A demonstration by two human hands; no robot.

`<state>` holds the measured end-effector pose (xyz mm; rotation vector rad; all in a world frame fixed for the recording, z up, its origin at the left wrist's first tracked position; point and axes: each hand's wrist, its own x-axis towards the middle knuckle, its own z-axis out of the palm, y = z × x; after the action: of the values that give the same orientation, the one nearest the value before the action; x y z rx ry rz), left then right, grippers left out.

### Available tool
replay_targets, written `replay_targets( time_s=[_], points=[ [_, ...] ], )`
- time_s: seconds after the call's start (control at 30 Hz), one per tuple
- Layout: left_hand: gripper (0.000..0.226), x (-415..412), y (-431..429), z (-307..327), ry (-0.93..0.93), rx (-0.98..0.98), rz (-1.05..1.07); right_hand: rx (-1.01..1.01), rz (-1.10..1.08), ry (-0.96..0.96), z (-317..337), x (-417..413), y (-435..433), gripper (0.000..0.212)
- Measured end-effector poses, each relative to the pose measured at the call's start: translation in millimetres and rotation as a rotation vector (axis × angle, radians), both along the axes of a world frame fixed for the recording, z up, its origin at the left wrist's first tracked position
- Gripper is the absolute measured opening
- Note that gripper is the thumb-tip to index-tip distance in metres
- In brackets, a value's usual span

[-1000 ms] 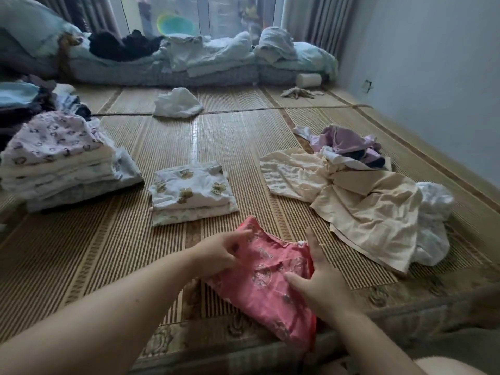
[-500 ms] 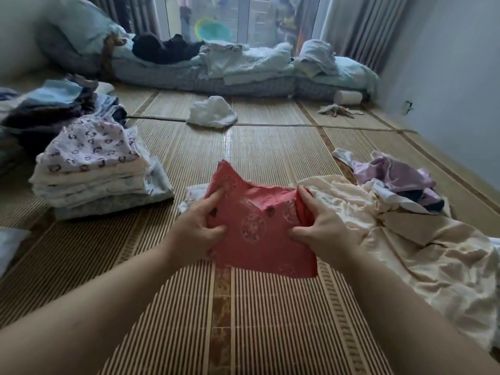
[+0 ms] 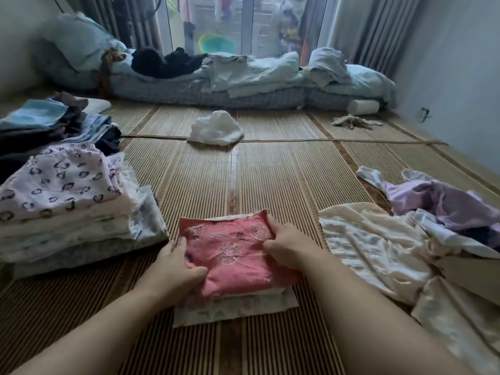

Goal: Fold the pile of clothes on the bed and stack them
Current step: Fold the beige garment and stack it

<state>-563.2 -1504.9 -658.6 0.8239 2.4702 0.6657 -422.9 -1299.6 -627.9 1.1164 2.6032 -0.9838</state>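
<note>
Head view is showing a folded pink garment [image 3: 235, 255] lying flat on a small stack of pale folded clothes [image 3: 232, 307] on the woven mat [image 3: 270, 180]. It is carrying faint round stitched emblems; no writing is legible. Its long axis is running left to right, slightly tilted. The left hand [image 3: 173, 269] is gripping its near-left corner, thumb on top, while the right hand [image 3: 286, 246] is clasping its right edge. An unfolded cream garment [image 3: 373, 247] is lying just beside the right hand.
</note>
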Motion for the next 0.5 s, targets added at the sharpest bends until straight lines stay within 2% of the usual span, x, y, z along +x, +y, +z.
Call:
replay_targets(
  time_s=[0.1, 0.23, 0.37, 0.5],
  points=[
    [0.096, 7, 0, 9, 0.149, -0.064, 0.024, 0.177, -0.014, 0.017, -7, 19, -1, 0.080],
    [0.089, 47, 15, 30, 0.311, 0.056, -0.133, 0.442, -0.012, 0.076, 2, 61, -15, 0.080],
    [0.077, 110, 40, 49, 0.413, 0.083, -0.394, 0.498, -0.078, 0.161, 21, 121, -34, 0.075],
    [0.070, 180, 69, 54, 0.403, 0.064, -0.671, 0.458, -0.290, 0.237, 18, 203, -60, 0.065]
  ],
)
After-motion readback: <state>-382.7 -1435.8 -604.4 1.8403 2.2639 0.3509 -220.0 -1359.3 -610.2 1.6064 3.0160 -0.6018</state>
